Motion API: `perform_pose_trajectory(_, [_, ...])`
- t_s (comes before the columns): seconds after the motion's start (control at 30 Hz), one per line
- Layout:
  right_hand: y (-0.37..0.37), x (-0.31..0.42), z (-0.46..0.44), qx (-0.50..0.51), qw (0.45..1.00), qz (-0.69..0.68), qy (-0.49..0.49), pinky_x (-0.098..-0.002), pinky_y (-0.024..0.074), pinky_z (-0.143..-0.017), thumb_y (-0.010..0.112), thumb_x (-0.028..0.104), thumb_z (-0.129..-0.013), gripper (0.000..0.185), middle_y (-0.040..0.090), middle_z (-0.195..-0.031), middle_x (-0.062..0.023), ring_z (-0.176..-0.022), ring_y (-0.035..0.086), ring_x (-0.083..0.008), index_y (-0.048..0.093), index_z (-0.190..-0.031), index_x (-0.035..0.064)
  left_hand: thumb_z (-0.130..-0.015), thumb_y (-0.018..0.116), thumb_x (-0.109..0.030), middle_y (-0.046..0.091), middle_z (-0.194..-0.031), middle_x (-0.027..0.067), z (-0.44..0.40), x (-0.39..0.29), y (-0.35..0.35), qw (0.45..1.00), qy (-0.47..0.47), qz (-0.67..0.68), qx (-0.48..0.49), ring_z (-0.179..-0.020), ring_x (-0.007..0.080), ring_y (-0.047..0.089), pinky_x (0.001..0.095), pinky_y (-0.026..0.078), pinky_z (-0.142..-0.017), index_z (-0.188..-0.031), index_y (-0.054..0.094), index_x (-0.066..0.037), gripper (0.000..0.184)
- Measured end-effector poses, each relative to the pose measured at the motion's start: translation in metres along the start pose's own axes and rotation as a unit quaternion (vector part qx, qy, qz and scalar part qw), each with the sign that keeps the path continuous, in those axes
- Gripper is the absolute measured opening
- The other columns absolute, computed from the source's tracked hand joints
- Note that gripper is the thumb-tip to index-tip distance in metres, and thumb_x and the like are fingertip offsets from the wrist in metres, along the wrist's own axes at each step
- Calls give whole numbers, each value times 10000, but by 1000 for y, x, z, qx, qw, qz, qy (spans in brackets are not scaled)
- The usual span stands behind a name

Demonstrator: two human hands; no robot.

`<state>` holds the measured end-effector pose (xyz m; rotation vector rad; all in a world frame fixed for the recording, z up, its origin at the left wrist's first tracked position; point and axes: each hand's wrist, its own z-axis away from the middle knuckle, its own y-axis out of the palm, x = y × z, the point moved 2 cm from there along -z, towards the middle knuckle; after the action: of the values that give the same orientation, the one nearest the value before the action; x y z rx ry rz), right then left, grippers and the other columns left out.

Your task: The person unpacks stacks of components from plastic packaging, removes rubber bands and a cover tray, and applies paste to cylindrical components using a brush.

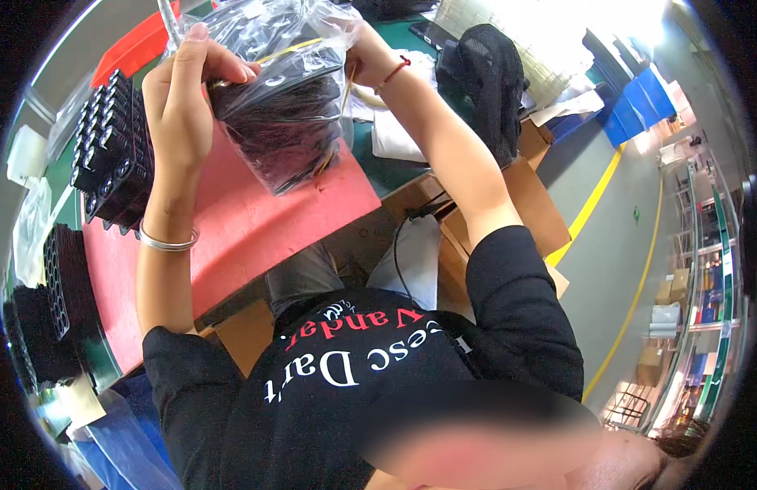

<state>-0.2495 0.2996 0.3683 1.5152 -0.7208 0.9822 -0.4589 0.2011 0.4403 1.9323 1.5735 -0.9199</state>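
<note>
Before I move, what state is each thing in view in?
Left hand: closed on the bag
Right hand: at the bag's side, fingers partly hidden, grip unclear
Bag: clear plastic, filled with dark pieces; whether sealed, cannot tell
Pink mat: flat, partly covered
Black holders: grouped on the mat's left side
Black mesh: bunched up
Bangle: worn on the left forearm

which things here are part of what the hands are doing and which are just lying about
Part of it:
- clear bag with dark contents, left hand and right hand at it
- pink mat, below, probably the work surface

Seemingly just lying about:
- black stack
- black mesh
- cardboard box
</note>
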Motion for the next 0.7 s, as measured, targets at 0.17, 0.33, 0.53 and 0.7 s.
perform_pose_trajectory(0.17, [-8,-31,18,-43,985,153,66,-243,371,-479,536,490,-837,331,502,-624,32,-516,469,-99,572,-774,167,-994,367,-250,597,-652,108,1,3,-1,1000,7,17,-9,-660,193,622,295,505,-711,-676,582,39,481])
perform_pose_trajectory(0.33, [-21,-21,86,57,981,150,109,-259,438,-674,469,405,-904,296,549,-726,31,-723,551,-91,582,-1011,153,-997,360,-240,581,-643,107,1,3,0,999,30,9,-17,-647,195,606,324,517,-714,-668,567,49,485])
perform_pose_trajectory(0.53, [4,-14,144,-53,956,286,28,-246,434,-639,609,211,-861,389,537,-687,-1,-702,539,-96,506,-1211,75,-996,337,-214,559,-631,121,3,1,3,998,38,-6,-47,-631,199,581,379,530,-736,-664,545,55,475])
perform_pose_trajectory(0.7, [1,-1,140,8,843,535,-59,-261,423,-556,584,156,-843,386,569,-664,-38,-573,498,-99,535,-1215,66,-997,331,-220,542,-639,113,2,5,-1,998,39,-19,-55,-626,202,569,385,534,-729,-666,537,47,473])
